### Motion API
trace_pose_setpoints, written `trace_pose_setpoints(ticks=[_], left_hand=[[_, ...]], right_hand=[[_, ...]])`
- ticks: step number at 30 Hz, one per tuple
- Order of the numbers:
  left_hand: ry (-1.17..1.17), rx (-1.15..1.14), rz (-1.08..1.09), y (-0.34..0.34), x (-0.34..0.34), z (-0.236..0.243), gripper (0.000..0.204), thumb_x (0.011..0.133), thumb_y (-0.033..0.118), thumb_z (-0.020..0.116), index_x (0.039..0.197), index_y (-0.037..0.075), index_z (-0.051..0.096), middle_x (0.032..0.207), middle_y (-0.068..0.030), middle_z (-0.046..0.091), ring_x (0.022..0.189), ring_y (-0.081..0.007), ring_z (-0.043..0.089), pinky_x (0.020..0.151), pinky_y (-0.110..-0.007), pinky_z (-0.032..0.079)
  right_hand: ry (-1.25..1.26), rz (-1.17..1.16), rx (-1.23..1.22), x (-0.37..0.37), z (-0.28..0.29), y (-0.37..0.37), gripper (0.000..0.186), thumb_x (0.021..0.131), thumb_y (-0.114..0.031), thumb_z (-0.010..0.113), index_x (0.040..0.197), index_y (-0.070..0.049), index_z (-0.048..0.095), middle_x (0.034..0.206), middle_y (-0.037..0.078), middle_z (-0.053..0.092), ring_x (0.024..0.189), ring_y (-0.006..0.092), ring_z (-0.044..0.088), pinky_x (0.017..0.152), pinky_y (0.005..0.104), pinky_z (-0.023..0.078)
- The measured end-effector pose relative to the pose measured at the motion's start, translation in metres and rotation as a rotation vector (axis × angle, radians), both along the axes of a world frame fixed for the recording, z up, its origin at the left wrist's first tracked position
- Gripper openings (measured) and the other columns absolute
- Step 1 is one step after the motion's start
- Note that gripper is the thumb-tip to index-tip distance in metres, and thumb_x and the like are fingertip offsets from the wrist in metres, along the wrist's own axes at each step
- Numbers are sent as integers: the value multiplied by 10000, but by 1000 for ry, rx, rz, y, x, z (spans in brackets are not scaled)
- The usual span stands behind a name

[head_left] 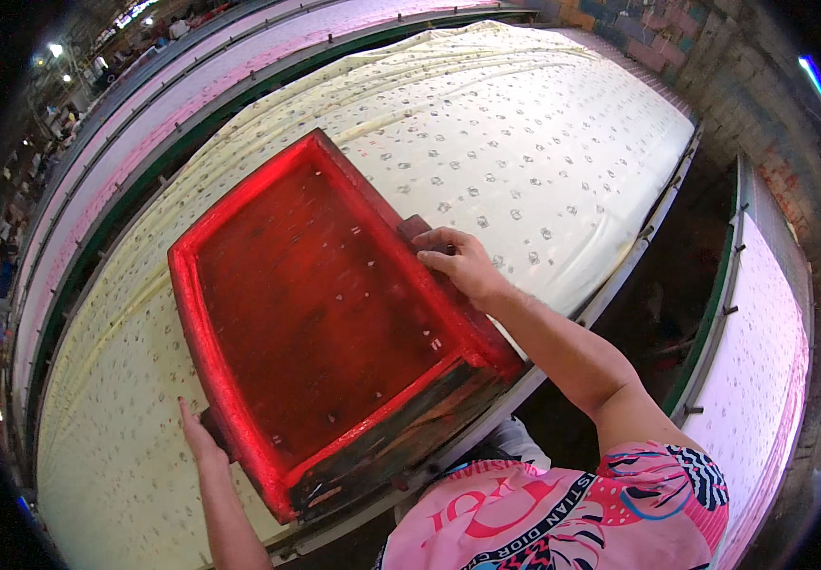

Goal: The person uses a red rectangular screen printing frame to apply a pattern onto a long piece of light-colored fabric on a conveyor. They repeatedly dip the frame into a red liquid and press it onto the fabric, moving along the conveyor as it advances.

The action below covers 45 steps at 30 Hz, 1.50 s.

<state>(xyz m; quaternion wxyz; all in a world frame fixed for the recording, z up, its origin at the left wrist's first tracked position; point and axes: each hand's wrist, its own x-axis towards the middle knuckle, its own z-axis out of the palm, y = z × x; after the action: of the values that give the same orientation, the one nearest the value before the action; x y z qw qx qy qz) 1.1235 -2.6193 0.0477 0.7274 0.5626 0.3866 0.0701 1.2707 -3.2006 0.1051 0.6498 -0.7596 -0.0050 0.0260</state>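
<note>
A large wooden screen frame [315, 304], coated bright red inside with dark, worn wood along its near side, lies tilted diagonally over a long table covered in cream fabric [525, 123] with small printed motifs. My right hand [453, 261] holds the dark block handle on the frame's right side, fingers curled over it. My left hand [206, 442] grips the handle on the left side, its palm partly hidden.
Long tables with pink-streaked pale fabric [762, 351] run on both sides, edged by rails with pegs [330, 38]. A dark gap separates my table from the right one. A block wall [648, 38] stands at the back right; distant clutter and lights line the left.
</note>
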Motion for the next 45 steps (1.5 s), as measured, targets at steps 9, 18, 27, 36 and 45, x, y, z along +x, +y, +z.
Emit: trace_pose_setpoints(ticks=[9, 18, 27, 36, 45], left_hand=[[-12, 104, 133, -272, 79, 14, 681, 1109, 668, 524, 828, 61, 645, 802, -91, 726, 700, -232, 704, 703, -422, 599], [-2, 200, 175, -393, 107, -3, 606, 1120, 609, 566, 817, 85, 597, 811, -93, 702, 696, -218, 681, 709, -411, 581], [-1, 224, 236, -453, 124, 3, 571, 1128, 548, 591, 849, 50, 592, 791, -86, 673, 654, -204, 650, 639, -401, 559], [25, 244, 73, -427, 126, -41, 527, 1135, 503, 600, 989, 4, 687, 906, -83, 718, 769, -183, 659, 769, -387, 558], [62, 243, 52, -438, 134, -44, 721, 1119, 575, 587, 1222, -129, 703, 1115, -175, 734, 1001, -255, 682, 961, -441, 544]], right_hand=[[136, -81, 109, 83, -33, -212, 317, 1014, -174, 776, 1297, -32, 765, 1098, 43, 754, 970, 125, 659, 883, 302, 534], [118, -89, 217, 123, -54, -342, 362, 1017, -186, 757, 1333, -10, 726, 1081, 41, 748, 968, 143, 674, 884, 326, 529], [157, -107, 222, 141, -50, -393, 348, 1027, -168, 728, 1345, -25, 726, 1134, 50, 761, 1010, 156, 697, 931, 347, 537], [-232, -66, -524, 114, -63, -401, 461, 971, -180, 813, 1412, -88, 720, 1455, 211, 676, 1368, 353, 634, 1156, 463, 514], [-484, 932, -855, -50, -4, -335, 591, 820, -186, 849, 1400, -159, 738, 1528, 200, 619, 1418, 408, 583, 1157, 539, 494]])
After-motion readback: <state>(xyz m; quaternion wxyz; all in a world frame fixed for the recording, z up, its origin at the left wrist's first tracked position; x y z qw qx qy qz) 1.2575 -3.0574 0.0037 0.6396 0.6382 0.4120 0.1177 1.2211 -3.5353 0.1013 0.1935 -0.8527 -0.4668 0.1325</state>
